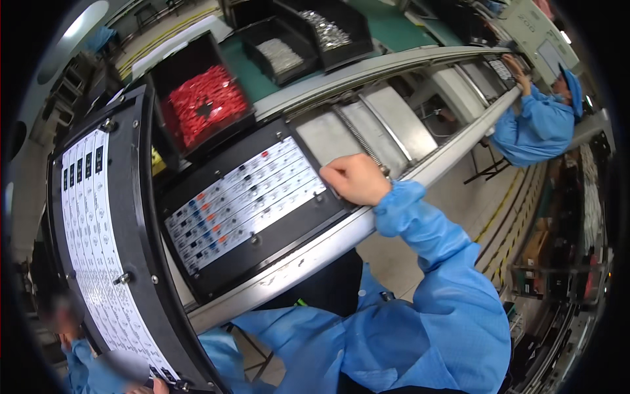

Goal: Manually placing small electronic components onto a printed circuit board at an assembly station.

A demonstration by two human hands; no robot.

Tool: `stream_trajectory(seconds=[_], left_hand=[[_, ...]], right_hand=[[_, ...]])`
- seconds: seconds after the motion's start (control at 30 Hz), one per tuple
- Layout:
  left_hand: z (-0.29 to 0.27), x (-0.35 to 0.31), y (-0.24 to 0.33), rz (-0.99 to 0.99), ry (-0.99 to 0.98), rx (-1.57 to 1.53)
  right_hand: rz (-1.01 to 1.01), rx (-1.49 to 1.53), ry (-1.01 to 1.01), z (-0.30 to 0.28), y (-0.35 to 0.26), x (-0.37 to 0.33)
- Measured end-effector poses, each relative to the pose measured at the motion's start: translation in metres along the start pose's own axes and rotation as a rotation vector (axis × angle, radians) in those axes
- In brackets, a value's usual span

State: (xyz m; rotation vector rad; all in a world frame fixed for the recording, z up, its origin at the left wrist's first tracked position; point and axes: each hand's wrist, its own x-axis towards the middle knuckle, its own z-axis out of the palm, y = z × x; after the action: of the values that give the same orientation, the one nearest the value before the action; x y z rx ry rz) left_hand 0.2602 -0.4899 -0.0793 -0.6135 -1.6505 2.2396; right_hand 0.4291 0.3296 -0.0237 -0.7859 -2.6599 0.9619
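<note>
A black carrier frame [141, 217] stands tilted at the left, with white printed circuit board strips [92, 217] and a few black parts along their top end. My left hand [156, 388] shows only by its fingertips at the bottom, closed on the frame's lower end. A second black carrier frame [275, 238] lies flat on the conveyor, its white board panel [246, 203] dotted with black, blue, orange and red parts. My right hand [356, 179] is closed in a fist at this frame's right edge, its fingertips hidden.
Beyond the conveyor rail [289, 276] stand a black bin of red parts [207, 105] and black bins of pale [281, 56] and silvery parts [326, 30]. A co-worker in blue [535, 128] works at the conveyor's far right end. Another person's sleeve [79, 358] shows at lower left.
</note>
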Motion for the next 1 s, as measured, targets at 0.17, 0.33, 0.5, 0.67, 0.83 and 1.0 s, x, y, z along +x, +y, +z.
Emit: stream_trajectory(seconds=[0.17,0.33,0.5,0.67,0.83,1.0], left_hand=[[-0.024,0.025,-0.001,0.638,0.021,1.587],[-0.182,0.056,-0.116,1.458,-0.821,3.756],[-0.314,0.100,-0.222,1.448,-0.585,2.942],[-0.329,0.110,-0.234,1.067,-0.714,2.866],[-0.230,0.086,-0.201,1.179,-1.319,3.389],[-0.232,0.126,-0.225,0.600,1.140,3.208]], right_hand=[[0.006,0.008,-0.001,-0.012,0.002,-0.007],[-0.003,0.041,0.022,-0.018,0.009,-0.007],[0.017,0.077,-0.038,-0.010,0.004,0.006],[0.014,0.083,-0.078,-0.019,0.004,0.006],[-0.085,-0.060,-0.046,-0.028,0.010,0.015],[0.129,0.865,-0.127,-0.066,-0.008,0.028]])
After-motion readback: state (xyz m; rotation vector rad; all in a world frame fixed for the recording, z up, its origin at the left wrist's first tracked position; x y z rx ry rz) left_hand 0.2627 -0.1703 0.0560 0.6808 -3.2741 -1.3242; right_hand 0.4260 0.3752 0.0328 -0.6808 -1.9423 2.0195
